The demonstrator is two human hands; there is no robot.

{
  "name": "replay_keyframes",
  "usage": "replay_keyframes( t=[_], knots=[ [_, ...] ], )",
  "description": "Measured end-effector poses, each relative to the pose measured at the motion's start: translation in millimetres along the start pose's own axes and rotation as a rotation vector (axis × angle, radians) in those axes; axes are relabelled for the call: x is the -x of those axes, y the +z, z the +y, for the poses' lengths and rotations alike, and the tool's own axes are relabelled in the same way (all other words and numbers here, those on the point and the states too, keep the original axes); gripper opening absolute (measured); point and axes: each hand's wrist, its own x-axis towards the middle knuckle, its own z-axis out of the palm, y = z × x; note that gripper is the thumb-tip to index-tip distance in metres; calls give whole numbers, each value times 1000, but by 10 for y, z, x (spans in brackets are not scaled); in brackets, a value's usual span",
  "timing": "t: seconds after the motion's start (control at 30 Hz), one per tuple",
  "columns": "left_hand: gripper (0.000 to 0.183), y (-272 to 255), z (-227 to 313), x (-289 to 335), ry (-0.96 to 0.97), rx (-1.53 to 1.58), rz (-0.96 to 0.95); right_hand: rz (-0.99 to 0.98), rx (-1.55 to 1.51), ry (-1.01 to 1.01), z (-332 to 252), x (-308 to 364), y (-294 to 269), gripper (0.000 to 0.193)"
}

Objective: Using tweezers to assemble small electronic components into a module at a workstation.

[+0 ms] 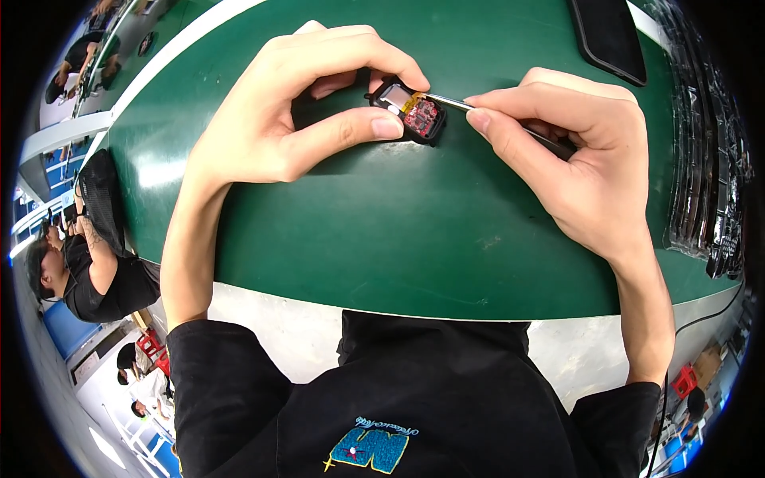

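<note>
My left hand (303,103) pinches a small black electronic device (410,111) between thumb and forefinger, holding it on the green mat (382,239). The device lies open, showing a red circuit board and a small silver part. My right hand (570,159) grips metal tweezers (450,101), whose tip touches the top of the open device by a yellow strip.
A black phone (610,36) lies at the back right of the mat. A stack of dark plastic bags (709,159) runs along the right edge. Another person in black (88,271) sits to the left. A black cable (693,327) hangs at the right.
</note>
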Motion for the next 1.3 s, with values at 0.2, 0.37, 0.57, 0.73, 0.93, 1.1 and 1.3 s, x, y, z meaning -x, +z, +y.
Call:
replay_keyframes(
  t=[0.2, 0.37, 0.57, 0.73, 0.93, 1.1, 1.3],
  knots=[
    [48, 28, 4, 19, -10, -2, 18, 17, 4, -11, -12, 13, 4, 9],
    [50, 21, -1, 6, -13, -9, 32, 18, 8, -12, 11, 22, 15, 10],
    [52, 23, -18, 28, -53, 1, 47, 86, -4, -18, -1, 20, 16, 12],
    [50, 38, -1, 19, -62, -12, 60, 95, 22, -57, 13, 25, 22, 15],
    [48, 58, 13, 5, -63, -10, 57, 104, 124, -175, 57, 46, 43, 22],
    [47, 63, 6, 1, -47, -1, 68, 131, 195, -285, 62, 26, 79, 23],
    [46, 51, 6, -10, -70, 10, 52, 134, 203, -267, 50, 48, 99, 20]
  ],
)
